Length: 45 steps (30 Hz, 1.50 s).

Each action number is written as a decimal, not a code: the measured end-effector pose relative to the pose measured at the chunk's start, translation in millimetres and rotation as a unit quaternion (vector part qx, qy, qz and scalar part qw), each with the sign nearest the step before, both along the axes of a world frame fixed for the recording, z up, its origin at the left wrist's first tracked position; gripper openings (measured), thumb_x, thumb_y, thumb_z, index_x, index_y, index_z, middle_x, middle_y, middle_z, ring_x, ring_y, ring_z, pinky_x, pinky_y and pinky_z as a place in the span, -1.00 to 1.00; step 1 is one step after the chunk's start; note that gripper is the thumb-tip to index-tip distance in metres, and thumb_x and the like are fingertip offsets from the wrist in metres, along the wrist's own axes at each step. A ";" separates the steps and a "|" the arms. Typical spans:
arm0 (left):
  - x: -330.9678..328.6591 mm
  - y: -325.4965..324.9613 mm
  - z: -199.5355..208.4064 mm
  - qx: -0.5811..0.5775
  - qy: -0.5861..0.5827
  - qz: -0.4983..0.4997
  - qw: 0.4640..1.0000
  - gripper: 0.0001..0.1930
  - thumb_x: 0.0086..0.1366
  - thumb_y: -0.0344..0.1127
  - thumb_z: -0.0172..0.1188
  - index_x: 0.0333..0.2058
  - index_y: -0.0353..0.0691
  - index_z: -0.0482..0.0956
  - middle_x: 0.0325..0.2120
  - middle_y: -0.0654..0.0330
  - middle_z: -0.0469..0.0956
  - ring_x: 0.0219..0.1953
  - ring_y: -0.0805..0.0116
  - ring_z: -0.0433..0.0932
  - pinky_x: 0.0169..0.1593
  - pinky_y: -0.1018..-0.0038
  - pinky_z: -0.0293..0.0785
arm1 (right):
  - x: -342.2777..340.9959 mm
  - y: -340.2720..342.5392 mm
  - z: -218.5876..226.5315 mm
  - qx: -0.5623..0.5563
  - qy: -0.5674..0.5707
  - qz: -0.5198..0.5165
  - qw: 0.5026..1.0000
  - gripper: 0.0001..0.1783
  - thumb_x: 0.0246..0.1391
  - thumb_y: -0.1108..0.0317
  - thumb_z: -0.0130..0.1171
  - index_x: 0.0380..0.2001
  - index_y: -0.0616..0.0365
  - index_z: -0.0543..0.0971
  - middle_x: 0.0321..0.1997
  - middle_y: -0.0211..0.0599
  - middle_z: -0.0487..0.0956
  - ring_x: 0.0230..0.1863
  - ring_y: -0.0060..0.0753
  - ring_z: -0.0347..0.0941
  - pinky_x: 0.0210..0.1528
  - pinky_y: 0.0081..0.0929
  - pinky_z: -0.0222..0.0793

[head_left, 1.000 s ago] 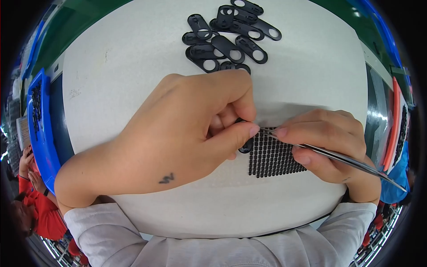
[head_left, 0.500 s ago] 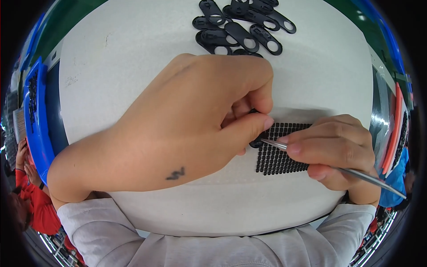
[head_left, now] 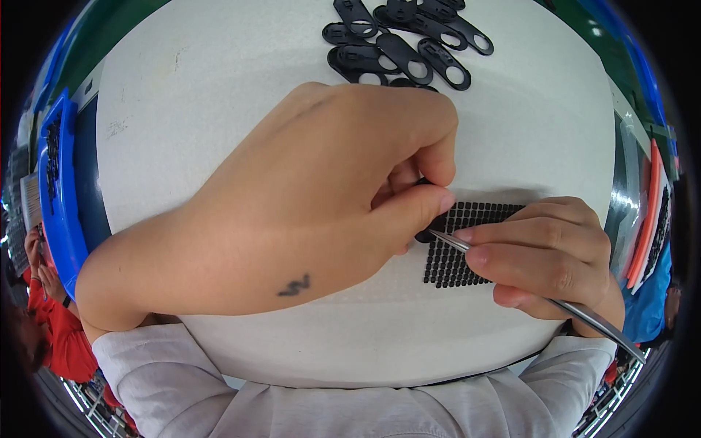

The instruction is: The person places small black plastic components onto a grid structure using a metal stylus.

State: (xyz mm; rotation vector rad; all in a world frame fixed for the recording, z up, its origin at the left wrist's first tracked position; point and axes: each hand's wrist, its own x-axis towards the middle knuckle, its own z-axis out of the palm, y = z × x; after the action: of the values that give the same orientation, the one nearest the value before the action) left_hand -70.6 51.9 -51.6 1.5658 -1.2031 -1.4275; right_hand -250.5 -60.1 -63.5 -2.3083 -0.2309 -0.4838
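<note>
Mid-frame, the left hand (head_left: pixel 350 164) pinches a black part (head_left: pixel 423 236); the right hand (head_left: pixel 555 252) grips tweezers (head_left: pixel 450 241). Their tips sit lower than a second ago, at the part.

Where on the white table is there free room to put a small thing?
Free: white table above-left of the left hand, toward the blue tray; also right of the pile of black parts, above the right hand. Crowded: that pile, and around the tweezers and black grid.

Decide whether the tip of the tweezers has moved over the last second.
Yes: judged against the grid of small black pieces, the tip of the tweezers has shifted, mainly toward the person.
</note>
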 end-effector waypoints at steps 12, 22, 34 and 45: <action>6.0 -7.4 17.0 0.039 0.032 -0.051 0.997 -0.85 0.06 -0.56 0.13 -0.38 -0.29 0.37 -0.57 0.32 0.34 -0.55 0.68 0.32 -0.50 0.76 0.25 | 1.5 -10.6 12.9 -0.002 0.006 0.008 1.000 -0.79 0.01 0.29 0.08 -0.39 0.23 0.53 -0.45 -0.19 0.56 -0.53 -0.38 0.50 -0.57 -0.61 0.39; 47.4 -24.9 10.9 -0.144 -0.021 0.127 0.981 -0.78 0.02 -0.58 0.06 -0.32 -0.24 0.33 -0.59 0.37 0.33 -0.53 0.64 0.27 -0.48 0.67 0.20 | -12.5 -2.8 14.9 0.242 0.109 -0.050 0.963 -0.84 0.01 0.49 0.03 -0.34 0.32 0.53 -0.41 -0.12 0.55 -0.48 -0.44 0.49 -0.44 -0.60 0.38; 107.2 -69.8 3.8 -0.323 -0.558 0.163 0.746 -0.80 0.08 -0.35 0.10 -0.29 -0.25 0.46 -0.39 0.09 0.42 -0.29 0.21 0.42 -0.20 0.41 0.34 | -9.6 -6.5 16.5 0.203 0.118 -0.052 0.971 -0.87 -0.09 0.51 0.09 -0.41 0.27 0.55 -0.53 -0.17 0.54 -0.56 -0.40 0.45 -0.52 -0.58 0.33; 51.1 -66.3 24.6 -0.206 -0.438 -0.060 0.873 -0.74 0.07 -0.24 0.13 -0.30 -0.27 0.48 -0.42 0.13 0.44 -0.32 0.24 0.44 -0.23 0.41 0.35 | -8.1 -4.7 15.6 0.208 0.106 -0.038 0.972 -0.90 -0.10 0.50 0.09 -0.46 0.27 0.54 -0.61 -0.20 0.51 -0.63 -0.39 0.42 -0.58 -0.55 0.29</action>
State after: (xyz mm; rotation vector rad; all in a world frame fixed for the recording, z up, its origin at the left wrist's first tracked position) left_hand -19.5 -14.4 -27.1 1.8784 -1.9820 -0.3967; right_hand -258.5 -64.8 -47.9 -1.9415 0.0608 -0.2866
